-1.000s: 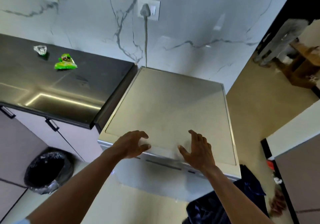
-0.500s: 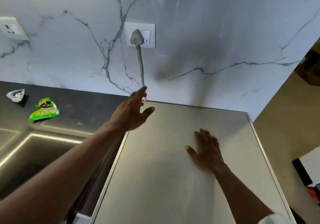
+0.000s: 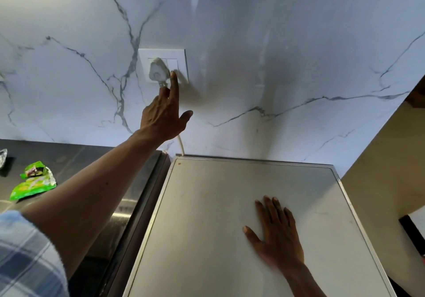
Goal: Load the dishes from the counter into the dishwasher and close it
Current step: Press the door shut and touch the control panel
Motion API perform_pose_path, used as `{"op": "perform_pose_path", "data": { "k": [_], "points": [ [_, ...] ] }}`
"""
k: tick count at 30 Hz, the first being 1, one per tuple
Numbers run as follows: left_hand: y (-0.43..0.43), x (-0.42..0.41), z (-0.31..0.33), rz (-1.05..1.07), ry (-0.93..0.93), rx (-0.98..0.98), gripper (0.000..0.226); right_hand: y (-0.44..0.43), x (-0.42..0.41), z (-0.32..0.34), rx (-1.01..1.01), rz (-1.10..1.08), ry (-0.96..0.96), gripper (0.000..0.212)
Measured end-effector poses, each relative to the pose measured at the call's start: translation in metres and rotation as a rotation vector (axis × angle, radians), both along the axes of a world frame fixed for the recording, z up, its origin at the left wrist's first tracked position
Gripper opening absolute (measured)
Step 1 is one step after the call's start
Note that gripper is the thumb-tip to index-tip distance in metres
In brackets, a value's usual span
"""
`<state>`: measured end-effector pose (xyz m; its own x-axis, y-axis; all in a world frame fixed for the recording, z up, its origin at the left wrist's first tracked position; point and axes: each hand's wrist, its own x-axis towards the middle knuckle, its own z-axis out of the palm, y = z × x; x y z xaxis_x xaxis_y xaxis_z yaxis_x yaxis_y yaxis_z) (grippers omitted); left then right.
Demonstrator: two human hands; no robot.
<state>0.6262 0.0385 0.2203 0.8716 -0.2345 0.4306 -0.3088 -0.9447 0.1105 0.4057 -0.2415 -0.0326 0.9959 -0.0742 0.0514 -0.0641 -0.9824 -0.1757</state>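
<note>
The dishwasher [image 3: 207, 227] stands with its back against the marble wall [image 3: 276, 66], and its pale top runs from the wall towards the person. The right hand [image 3: 276, 237] lies flat on that top, fingers [image 3: 268, 207] straight and slightly apart. Above the dishwasher's rear left corner, the left hand [image 3: 163, 117] holds nothing, and its index finger touches the socket plate [image 3: 181, 54] beside the plug [image 3: 157, 73]. The dark desk [image 3: 92, 156] abuts the dishwasher's left side, and open floor [image 3: 379, 158] lies to its right.

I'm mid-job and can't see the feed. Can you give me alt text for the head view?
The left hand is stretched up to the wall socket plate, index fingertip at the plate beside the white plug. The right hand lies flat, fingers spread, on the dishwasher's white top. A green wrapper lies on the dark counter to the left.
</note>
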Motion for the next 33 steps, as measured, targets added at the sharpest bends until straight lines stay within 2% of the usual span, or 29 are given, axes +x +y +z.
{"op": "perform_pose_path", "data": {
  "k": [4,7,12,16,21,25,28,33],
  "points": [
    [-0.004,0.019,-0.004,0.028,0.025,0.079,0.112,0.000,0.001,0.003,0.009,-0.001,0.000,0.087],
    [-0.008,0.027,-0.013,0.033,0.026,0.061,0.117,0.000,0.002,0.003,0.013,-0.006,0.001,0.087],
    [-0.004,0.024,-0.021,0.025,0.028,-0.086,0.117,-0.001,0.002,0.003,0.003,-0.014,0.016,0.086],
    [0.003,-0.008,-0.038,-0.107,0.069,-0.259,0.112,0.001,0.004,0.006,0.047,-0.022,-0.004,0.084],
    [0.019,-0.101,-0.067,-0.184,0.162,-0.372,0.104,0.004,0.001,0.012,0.097,-0.027,0.017,0.082],
    [0.045,-0.192,-0.085,-0.183,0.195,-0.355,0.093,0.009,-0.018,0.031,0.089,0.057,-0.145,0.059],
    [0.065,-0.271,-0.095,-0.146,0.227,-0.373,0.077,0.032,-0.061,0.041,0.195,0.038,-0.184,0.051],
    [0.087,-0.405,-0.133,-0.027,0.312,-0.578,0.052,0.092,-0.179,0.036,0.362,0.163,-0.153,0.053]
  ]
}}
